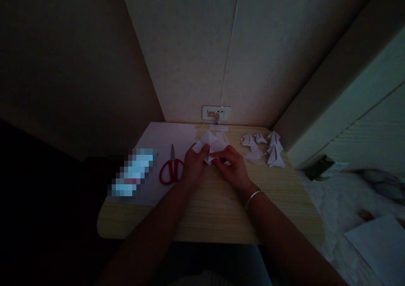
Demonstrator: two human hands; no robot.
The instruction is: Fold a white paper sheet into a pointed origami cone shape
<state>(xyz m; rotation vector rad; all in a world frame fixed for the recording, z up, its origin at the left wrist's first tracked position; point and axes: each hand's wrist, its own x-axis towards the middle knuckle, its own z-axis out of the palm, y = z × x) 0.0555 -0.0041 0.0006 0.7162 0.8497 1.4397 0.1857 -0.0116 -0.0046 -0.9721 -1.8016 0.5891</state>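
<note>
A folded white paper (213,141) is held between both hands above the wooden table. My left hand (195,161) grips its left side, thumb on top and the other fingers beneath. My right hand (231,163) pinches the lower right part of the paper, and a bracelet circles that wrist. Red-handled scissors (172,170) lie just left of my left hand on a large white sheet (171,132). Several small folded paper pieces (275,156) stand and lie to the right of my right hand.
A blurred-out bright device (134,172) lies on the sheet at the left. Paper strips (223,136) lie near the table's back edge, below a wall socket (216,113). Beyond the table's right side is a pale surface with another white sheet (378,246).
</note>
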